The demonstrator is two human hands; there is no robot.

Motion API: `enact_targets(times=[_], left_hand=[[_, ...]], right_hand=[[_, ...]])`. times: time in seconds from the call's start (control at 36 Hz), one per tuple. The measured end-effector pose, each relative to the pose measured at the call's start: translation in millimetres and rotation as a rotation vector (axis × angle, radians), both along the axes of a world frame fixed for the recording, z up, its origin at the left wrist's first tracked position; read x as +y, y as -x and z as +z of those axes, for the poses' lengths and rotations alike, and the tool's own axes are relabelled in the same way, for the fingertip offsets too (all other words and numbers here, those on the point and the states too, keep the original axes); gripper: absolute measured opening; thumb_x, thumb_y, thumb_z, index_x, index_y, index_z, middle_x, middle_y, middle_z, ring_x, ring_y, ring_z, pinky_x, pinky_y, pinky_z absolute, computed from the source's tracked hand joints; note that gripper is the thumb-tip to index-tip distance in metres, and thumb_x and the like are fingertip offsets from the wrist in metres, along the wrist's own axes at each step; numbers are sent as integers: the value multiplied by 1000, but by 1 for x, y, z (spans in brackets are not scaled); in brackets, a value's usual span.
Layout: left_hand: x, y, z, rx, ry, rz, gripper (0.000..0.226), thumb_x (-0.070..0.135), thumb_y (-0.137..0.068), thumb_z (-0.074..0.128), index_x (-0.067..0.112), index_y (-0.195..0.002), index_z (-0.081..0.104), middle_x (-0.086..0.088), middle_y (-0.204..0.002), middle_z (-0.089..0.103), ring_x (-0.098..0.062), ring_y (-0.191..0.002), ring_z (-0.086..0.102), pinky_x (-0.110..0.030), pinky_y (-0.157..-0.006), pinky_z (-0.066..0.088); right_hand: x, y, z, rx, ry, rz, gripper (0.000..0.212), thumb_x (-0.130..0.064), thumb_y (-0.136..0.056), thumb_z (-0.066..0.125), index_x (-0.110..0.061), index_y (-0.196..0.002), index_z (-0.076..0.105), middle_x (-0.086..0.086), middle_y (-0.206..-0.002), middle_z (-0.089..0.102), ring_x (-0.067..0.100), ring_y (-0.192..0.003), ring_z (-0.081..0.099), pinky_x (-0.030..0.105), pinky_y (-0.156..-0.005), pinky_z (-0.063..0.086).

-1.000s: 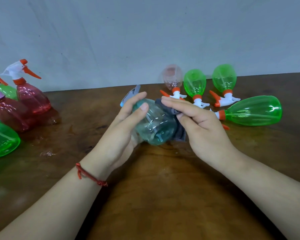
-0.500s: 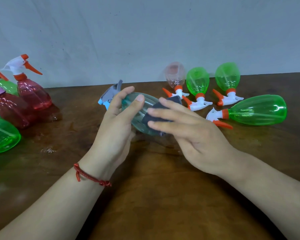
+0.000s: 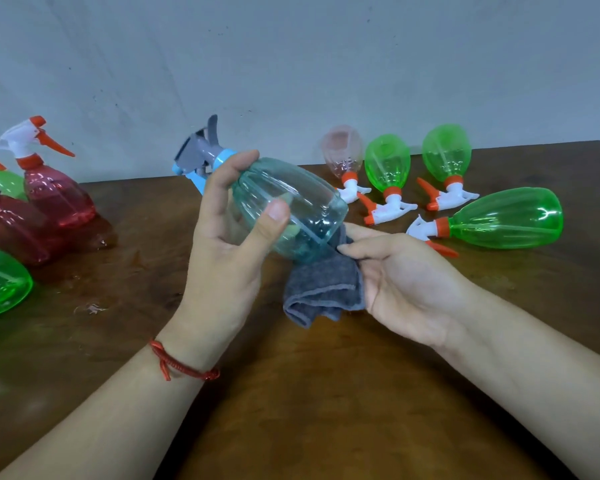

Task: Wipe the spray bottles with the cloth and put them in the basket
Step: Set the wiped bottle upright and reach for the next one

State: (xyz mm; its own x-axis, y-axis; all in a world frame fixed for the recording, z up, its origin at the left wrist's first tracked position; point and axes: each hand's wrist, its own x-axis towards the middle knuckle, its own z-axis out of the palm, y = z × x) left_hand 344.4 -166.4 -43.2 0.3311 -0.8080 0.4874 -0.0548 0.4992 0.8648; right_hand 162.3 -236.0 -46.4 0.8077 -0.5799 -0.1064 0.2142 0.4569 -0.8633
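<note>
One blue bottle (image 3: 291, 206) is up off the table (image 3: 326, 393), and I tell every place from it. The left hand (image 3: 222, 265) grips it round the middle, thumb on the front. It tips the bottle sideways, with the sprayer pointing away. I think this turns the flat bottom end toward the cloth.

The right hand (image 3: 406, 285) is just under and to the right of the blue bottle. It holds the grey cloth (image 3: 323, 289) with the thumb on top. The cloth touches the bottle's bottom end, so I think wiping is the job right now.

Right of the blue bottle, four bottles lie on their sides: a pale pink bottle (image 3: 342, 150), a first green bottle (image 3: 387, 161), a second green bottle (image 3: 445, 150) and a third green bottle (image 3: 506, 218). They seem to be waiting their turn.

Left of the blue bottle, well apart, I count a tall red bottle (image 3: 58, 195), a low red bottle (image 3: 11, 230) and a cut-off green bottle (image 3: 0, 285). There may be more past the edge.

I cannot see the basket.
</note>
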Motion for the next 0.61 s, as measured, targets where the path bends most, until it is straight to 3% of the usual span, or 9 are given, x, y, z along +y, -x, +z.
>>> enact_targets(times=[0.06,0.14,0.22,0.39,0.47,0.53,0.61], left_hand=[[1,-1,1,-87,43,20,52,24,-102,72,21,-148,49,-29,-146,49,-51,-136,52,-74,-113,42],[2,-1,2,-246,106,73,53,10,-101,71,8,-147,45,-15,-138,52,-28,-129,58,-52,-113,49],[3,-2,4,-324,148,87,57,4,-97,71,5,-147,43,-4,-135,53,-15,-126,59,-35,-108,50],[3,-10,4,-327,128,115,57,7,-97,74,2,-147,48,-16,-139,54,-34,-129,60,-46,-111,51],[4,-6,2,-350,98,77,57,-1,-95,73,3,-146,48,-11,-137,56,-20,-128,62,-32,-108,51],[3,-2,0,-344,76,40,57,-3,-94,72,5,-145,48,-5,-136,58,-12,-126,63,-27,-106,51],[0,-2,-5,-279,30,27,54,9,-97,75,8,-145,51,-9,-138,61,-25,-129,63,-44,-111,52]], right_hand=[[2,0,1,0,-42,53,48,3,-102,34,-4,-139,64,27,-141,63,45,-117,58,55,-90,52],[5,-1,1,-17,-131,157,45,3,-101,39,-1,-136,66,23,-139,65,35,-113,66,48,-100,55],[9,-1,2,-36,-183,194,43,3,-102,40,-1,-136,66,17,-123,70,20,-88,74,33,-76,63],[5,-2,4,-25,-102,40,48,2,-105,29,-6,-139,62,16,-126,73,32,-103,71,46,-77,62],[-1,1,4,-51,-93,-124,50,5,-104,28,-8,-137,63,14,-130,74,32,-121,70,49,-103,58],[-5,4,4,-62,-66,-203,52,8,-103,29,-8,-137,64,14,-131,73,29,-124,69,45,-109,54],[-7,2,2,-54,80,-326,55,13,-102,32,-9,-141,64,13,-134,71,28,-125,69,46,-107,56]])
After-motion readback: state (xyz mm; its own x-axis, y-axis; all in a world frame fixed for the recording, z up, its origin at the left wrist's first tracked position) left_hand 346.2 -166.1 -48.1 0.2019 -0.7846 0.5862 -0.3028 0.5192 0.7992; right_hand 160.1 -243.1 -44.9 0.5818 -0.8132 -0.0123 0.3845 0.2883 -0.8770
